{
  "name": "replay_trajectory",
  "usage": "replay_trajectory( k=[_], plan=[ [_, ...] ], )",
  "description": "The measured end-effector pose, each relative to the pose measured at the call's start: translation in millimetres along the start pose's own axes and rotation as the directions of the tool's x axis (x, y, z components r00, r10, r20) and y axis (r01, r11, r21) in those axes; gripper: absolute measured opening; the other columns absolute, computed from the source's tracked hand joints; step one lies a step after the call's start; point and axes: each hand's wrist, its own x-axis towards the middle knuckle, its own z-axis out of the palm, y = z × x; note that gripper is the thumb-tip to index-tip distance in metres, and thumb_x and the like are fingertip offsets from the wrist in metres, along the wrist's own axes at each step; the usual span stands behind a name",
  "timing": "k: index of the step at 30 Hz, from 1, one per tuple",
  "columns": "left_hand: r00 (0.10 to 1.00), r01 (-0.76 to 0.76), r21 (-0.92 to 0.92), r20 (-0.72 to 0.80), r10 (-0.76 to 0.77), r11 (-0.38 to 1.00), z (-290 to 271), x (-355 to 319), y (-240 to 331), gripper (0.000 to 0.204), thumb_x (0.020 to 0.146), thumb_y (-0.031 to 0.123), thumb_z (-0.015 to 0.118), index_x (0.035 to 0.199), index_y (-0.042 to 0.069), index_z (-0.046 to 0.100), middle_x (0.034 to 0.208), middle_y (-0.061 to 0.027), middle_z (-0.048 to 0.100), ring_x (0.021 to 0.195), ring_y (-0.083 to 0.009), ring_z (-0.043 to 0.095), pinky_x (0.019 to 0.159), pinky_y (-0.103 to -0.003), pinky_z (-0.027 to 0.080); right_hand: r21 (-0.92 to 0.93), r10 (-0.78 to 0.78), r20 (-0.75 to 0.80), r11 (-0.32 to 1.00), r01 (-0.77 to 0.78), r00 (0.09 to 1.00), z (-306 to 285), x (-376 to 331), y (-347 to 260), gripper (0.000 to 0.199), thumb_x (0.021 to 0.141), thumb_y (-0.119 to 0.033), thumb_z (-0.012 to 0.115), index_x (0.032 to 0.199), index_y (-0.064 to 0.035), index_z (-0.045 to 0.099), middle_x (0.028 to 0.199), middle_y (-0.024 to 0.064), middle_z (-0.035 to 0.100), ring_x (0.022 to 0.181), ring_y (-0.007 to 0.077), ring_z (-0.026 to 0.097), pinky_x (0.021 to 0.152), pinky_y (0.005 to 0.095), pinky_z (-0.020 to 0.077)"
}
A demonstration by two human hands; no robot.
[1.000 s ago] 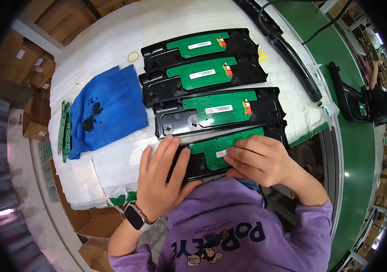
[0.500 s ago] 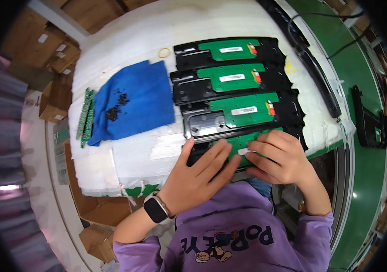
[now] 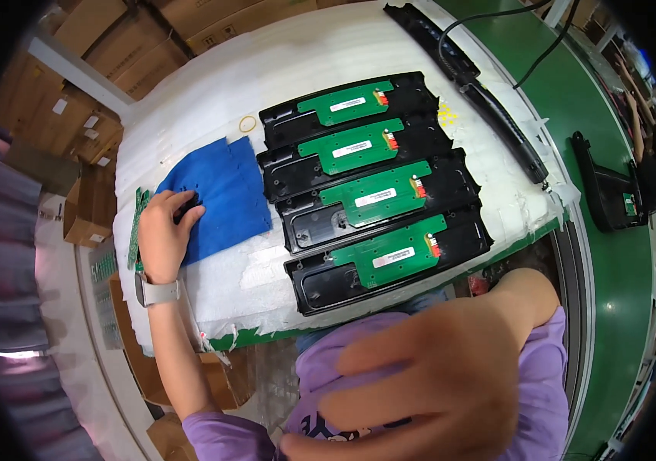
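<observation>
On the blue cloth (image 3: 233,188), my left hand (image 3: 165,230) has its fingers curled round a dark pile of small black pieces (image 3: 188,206) that look like screws. How many it grips is hidden by the fingers. My right hand (image 3: 443,376) is raised close to the camera, blurred, with fingers spread and nothing visible in them. Beyond it lies the nearest black plastic panel (image 3: 462,240) with a green circuit board (image 3: 389,260) on it. The board carries a white label and a red-and-yellow connector. Several similar panels with boards (image 3: 380,197) are lined up behind.
Green circuit strips (image 3: 137,230) stand left of the cloth, by my left wrist. A rubber band (image 3: 247,124) and yellow bits (image 3: 447,114) lie on the white-covered table (image 3: 228,296). A long black part (image 3: 505,131) lies along the right edge. Cardboard boxes (image 3: 74,100) stand at the far left.
My left hand has gone from the nearest panel to the black pile on the cloth. My right hand has left the board's label and risen toward the camera.
</observation>
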Motion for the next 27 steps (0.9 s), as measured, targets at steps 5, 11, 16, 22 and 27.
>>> replay_trajectory(
  k=[5,11,16,22,27],
  plan=[
    [0.998,0.022,-0.035,-0.056,-0.024,0.999,5,-3,5,0.013,0.073,0.004,0.068,0.085,-0.002,0.065,0.075,-0.0137,0.059,0.061,-0.0277,0.056,0.059,-0.034,0.044,0.046,0.329,-0.065,0.944,-0.326,0.942,-13,-17,-41,0.018,0.077,-0.005,0.063,0.092,-0.0069,0.072,0.093,0.0163,0.063,0.058,0.0149,0.054,0.046,0.0256,0.0447],
    [0.969,-0.013,-0.008,-0.247,0.011,1.0,9,-8,9,0.008,0.078,0.002,0.065,0.083,-0.003,0.063,0.074,-0.0155,0.058,0.061,-0.0283,0.055,0.057,-0.034,0.043,-0.434,0.662,-0.422,0.453,-0.779,0.619,-33,-84,-22,0.018,0.068,0.004,0.062,0.085,-0.0004,0.067,0.071,0.0094,0.065,0.058,0.0203,0.061,0.055,0.0274,0.0487],
    [0.931,0.193,-0.415,-0.208,-0.299,0.889,4,-8,10,0.013,0.085,0.01,0.062,0.084,-0.003,0.063,0.074,-0.0082,0.061,0.059,-0.014,0.054,0.056,-0.025,0.042,-0.873,0.859,-0.423,-0.302,-0.383,0.288,-74,-179,1,0.032,0.073,-0.014,0.068,0.103,-0.0039,0.064,0.09,0.0129,0.064,0.076,0.0304,0.064,0.068,0.0372,0.0499],
    [0.897,0.212,-0.97,0.24,-0.372,-0.116,6,0,4,0.014,0.093,0.012,0.053,0.093,-0.001,0.058,0.08,-0.0046,0.057,0.066,-0.0097,0.048,0.061,-0.022,0.041,-0.512,0.849,-0.418,-0.515,-0.687,-0.325,-109,-215,11,0.047,0.059,-0.027,0.07,0.096,0.0011,0.066,0.079,0.0181,0.065,0.074,0.027,0.064,0.069,0.034,0.0499],
    [0.867,0.285,-0.828,0.437,-0.24,-0.482,8,13,14,0.014,0.093,0.01,0.05,0.097,-0.002,0.055,0.085,-0.0075,0.056,0.07,-0.0116,0.047,0.063,-0.025,0.041,-0.063,0.866,-0.449,-0.276,-0.959,-0.22,-118,-176,14,0.045,0.058,-0.025,0.072,0.091,0.0032,0.062,0.068,0.0021,0.052,0.063,0.0098,0.049,0.06,0.024,0.0404]
  ],
)
